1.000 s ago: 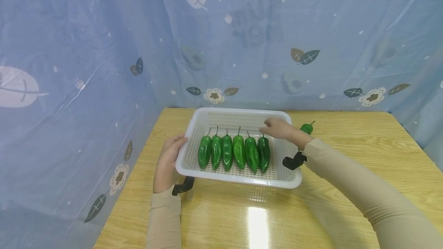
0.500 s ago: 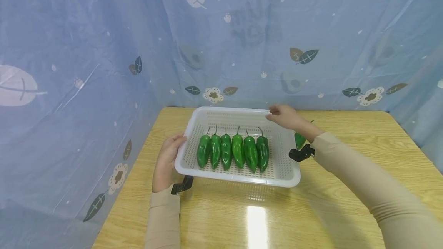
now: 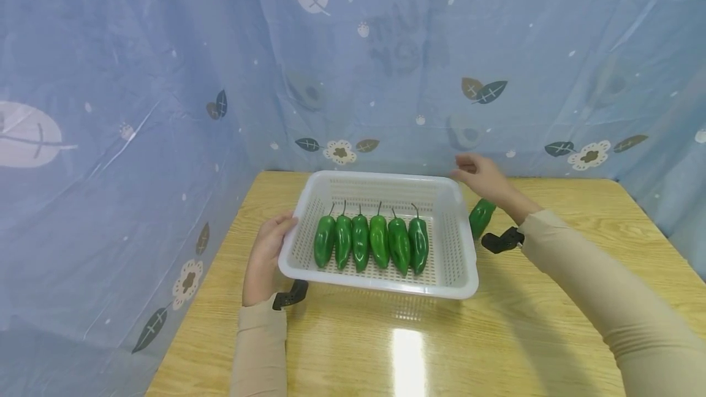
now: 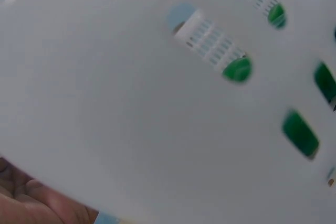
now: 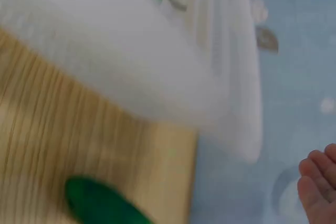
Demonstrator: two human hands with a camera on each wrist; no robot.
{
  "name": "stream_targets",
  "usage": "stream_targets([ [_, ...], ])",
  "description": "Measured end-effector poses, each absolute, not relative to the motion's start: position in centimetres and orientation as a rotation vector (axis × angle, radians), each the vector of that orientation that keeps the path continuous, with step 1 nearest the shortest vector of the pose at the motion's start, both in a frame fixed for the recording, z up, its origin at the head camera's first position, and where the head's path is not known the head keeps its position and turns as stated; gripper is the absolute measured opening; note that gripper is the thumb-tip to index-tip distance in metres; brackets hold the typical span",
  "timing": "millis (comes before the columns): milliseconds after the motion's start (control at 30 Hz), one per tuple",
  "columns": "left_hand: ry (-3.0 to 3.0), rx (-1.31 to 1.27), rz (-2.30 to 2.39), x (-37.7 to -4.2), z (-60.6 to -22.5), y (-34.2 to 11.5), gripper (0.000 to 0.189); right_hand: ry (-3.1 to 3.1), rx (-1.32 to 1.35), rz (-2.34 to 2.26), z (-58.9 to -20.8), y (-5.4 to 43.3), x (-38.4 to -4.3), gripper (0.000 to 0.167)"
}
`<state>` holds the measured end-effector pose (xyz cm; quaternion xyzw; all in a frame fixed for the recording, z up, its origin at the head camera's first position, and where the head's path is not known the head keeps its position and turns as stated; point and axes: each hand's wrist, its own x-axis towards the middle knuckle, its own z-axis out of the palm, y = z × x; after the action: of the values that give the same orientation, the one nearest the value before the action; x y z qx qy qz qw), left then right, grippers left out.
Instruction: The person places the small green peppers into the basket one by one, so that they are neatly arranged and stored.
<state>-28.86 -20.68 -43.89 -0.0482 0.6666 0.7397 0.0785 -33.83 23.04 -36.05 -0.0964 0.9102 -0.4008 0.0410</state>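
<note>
A white plastic basket [image 3: 380, 287] with slotted walls is held at its left end by my left hand [image 3: 266, 250], thumb over the rim. Its pale wall [image 4: 131, 119] fills most of the left wrist view. Inside, several green peppers [image 3: 380, 241] lie side by side in a row, stems pointing away. My right hand [image 3: 484, 177] is by the basket's far right corner, fingers loosely bent, with nothing in it. Below that hand, outside the basket's right wall, one more green pepper [image 3: 482, 218] lies on the table, its stem end hidden behind the wrist.
The wooden table [image 3: 353, 348] has a bright light reflection near its front. A blue patterned curtain [image 3: 408, 103] stands behind the table and along its left side. Black camera mounts [image 3: 502, 241] sit on both wrists.
My right hand has moved up out of the basket, away from the rightmost pepper, and then to the right past the rim. The left hand and the basket have stayed almost still.
</note>
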Motion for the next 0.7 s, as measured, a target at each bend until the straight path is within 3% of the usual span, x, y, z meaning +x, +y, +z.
stream_targets([
  [233,1.973,-0.149,2.23,-28.9,-44.0,-20.8,0.044,2.819,-0.183,-1.183,-38.0,26.2,-33.8,0.069],
  [700,1.959,-0.155,2.24,-28.8,-43.8,-20.8,0.044,2.744,-0.085,-1.022,-41.5,30.3,-34.0,0.069],
])
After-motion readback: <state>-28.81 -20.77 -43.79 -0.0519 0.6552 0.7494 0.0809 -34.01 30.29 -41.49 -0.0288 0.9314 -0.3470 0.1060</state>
